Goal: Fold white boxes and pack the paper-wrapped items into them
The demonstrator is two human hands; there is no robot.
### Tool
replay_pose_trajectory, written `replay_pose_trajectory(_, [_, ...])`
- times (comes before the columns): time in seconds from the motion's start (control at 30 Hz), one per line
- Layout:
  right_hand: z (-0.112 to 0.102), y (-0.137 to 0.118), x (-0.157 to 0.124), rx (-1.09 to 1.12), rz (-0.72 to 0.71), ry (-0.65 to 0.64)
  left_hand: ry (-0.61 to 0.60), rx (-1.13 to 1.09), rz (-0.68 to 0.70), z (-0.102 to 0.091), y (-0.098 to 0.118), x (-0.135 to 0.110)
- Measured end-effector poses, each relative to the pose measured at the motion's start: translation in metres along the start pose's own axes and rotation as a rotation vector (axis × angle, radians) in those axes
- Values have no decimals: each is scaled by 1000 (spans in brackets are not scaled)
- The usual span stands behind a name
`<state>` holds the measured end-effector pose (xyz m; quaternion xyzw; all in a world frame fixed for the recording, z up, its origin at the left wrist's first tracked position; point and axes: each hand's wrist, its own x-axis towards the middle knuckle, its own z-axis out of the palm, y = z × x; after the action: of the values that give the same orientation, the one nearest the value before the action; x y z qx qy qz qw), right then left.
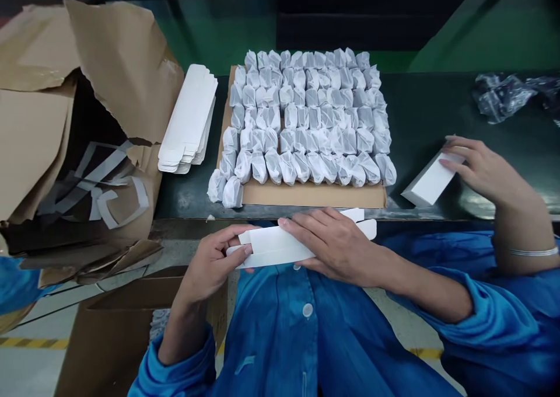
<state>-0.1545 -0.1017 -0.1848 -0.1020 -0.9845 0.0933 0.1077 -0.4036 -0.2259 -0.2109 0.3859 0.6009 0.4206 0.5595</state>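
Note:
Both my hands hold one flat white carton (pixel 280 246) just in front of my blue smock, below the table's front edge. My left hand (pixel 213 264) is closed on the carton's left end, with the thumb on top. Over its middle and right part lies my right hand (pixel 336 246), fingers wrapped round it; the carton's end flaps stick out to the right. On the dark table a cardboard sheet (pixel 306 195) carries several rows of small white paper-wrapped items (pixel 306 122). A stack of flat white cartons (pixel 189 119) lies to its left.
Another person's hand (pixel 479 169) at the right rests on a made-up white box (pixel 431 181) on the table. Torn brown cardboard with white strips (pixel 87 152) fills the left. Crumpled clear plastic bags (pixel 503 96) lie at the far right. A brown box (pixel 109 333) stands below left.

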Motion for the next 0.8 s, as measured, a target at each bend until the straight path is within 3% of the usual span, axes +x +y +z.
replay_pose_trajectory(0.2, [11, -6, -3, -97, 62, 4, 136, 104, 32, 17, 3, 9])
replay_pose_trajectory(0.37, [12, -14, -4, -162, 51, 129, 226, 287, 130, 10, 4, 6])
replay_pose_trajectory(0.47, [10, -10, -2, -228, 91, 261, 441, 190, 321, 15, 3, 0])
replay_pose_trajectory(0.53, [12, -7, 2, -300, 192, 367, 641, 10, 553, 32, 0, -4])
replay_pose_trajectory(0.6, [20, -11, 8, -377, 289, 470, 673, -100, 705, 58, -4, -5])
replay_pose_trajectory(0.7, [35, -32, 16, -379, 253, 496, 591, -83, 656, 89, -11, 1])
replay_pose_trajectory(0.8, [36, -47, 18, -60, 137, 302, 769, 89, 534, 88, -14, 12])
